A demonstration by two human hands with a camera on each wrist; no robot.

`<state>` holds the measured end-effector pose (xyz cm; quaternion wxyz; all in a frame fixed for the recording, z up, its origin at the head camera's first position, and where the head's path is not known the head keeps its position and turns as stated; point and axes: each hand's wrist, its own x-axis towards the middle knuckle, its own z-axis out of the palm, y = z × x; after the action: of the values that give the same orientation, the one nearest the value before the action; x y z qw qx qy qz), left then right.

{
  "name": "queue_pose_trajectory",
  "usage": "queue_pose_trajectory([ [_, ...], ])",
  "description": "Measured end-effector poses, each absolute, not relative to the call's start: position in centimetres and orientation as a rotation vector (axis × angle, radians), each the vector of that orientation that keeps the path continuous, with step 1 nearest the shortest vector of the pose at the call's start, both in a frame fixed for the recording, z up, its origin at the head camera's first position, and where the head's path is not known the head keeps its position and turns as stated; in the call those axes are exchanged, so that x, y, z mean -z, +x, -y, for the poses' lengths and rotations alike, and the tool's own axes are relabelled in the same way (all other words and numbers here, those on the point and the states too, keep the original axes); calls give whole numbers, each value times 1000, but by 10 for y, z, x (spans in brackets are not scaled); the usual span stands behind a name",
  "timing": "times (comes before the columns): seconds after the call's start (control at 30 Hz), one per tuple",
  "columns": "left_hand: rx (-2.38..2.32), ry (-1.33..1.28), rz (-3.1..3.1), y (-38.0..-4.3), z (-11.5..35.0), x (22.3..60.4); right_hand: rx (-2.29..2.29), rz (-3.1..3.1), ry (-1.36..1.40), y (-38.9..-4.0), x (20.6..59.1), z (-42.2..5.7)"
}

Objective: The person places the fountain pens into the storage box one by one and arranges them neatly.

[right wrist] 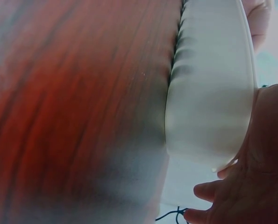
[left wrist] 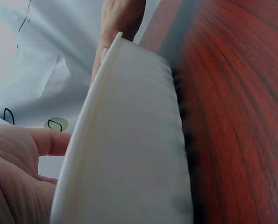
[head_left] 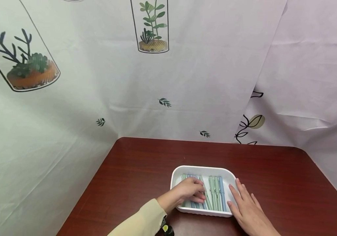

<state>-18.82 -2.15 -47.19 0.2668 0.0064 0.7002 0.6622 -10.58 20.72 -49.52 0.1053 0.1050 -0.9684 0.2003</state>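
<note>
A white tray (head_left: 203, 212) holds a row of capped pens, light green pens (head_left: 212, 191) and blue pens (head_left: 222, 195), lying side by side. My left hand (head_left: 190, 190) reaches over the front rim into the left half of the tray, fingers loosely bent above the pens there and partly covering them. In the left wrist view the tray wall hides its fingertips. Against the tray's right end rests my right hand (head_left: 248, 208), fingers spread and nearly straight, fingertips at the rim. The right wrist view shows the right hand (right wrist: 255, 172) beside the tray's outer wall (right wrist: 209, 102).
The tray stands on a dark red wooden table (head_left: 139, 164), near its front. White cloth (head_left: 215, 82) with printed plants hangs behind and at both sides of the table. A dark band with a yellow mark (head_left: 165, 228) sits at the left sleeve (head_left: 144, 219).
</note>
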Motion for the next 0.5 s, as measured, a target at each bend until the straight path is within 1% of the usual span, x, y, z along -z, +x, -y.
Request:
queue_pose_trajectory([
  [0.3, -1833, 72, -1898, -191, 37, 461, -583, 2814, 314, -105, 499, -209],
  [0.5, -1842, 121, -1935, -193, 52, 450, -584, 2748, 373, -106, 497, -211],
])
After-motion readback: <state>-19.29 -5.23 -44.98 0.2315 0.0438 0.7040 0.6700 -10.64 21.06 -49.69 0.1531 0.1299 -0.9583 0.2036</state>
